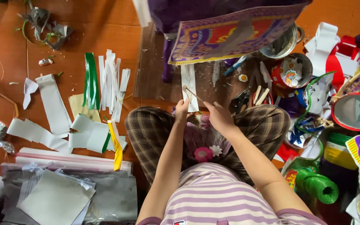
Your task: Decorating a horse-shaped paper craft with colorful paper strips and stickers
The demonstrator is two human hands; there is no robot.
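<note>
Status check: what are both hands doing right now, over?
Left hand pinching white strip on wooden board. Right hand holding thin stick across it. Scissors beside, nothing blocking.

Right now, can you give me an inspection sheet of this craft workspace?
Surface: orange-brown floor with a dark wooden board in front of the seated person.
Job's things: white paper strip lying on the board; thin wooden stick held across it.
Clutter: cut white and green strips, larger white paper pieces, yellow strip, green twine spool, red round containers, metal pot, black scissors.
Grippers: left hand pinches the strip's lower end; right hand holds the stick; fingers closed.
Cables: nothing seen.
Surroundings: purple patterned sheet overhanging the board; plastic bags at lower left.
</note>
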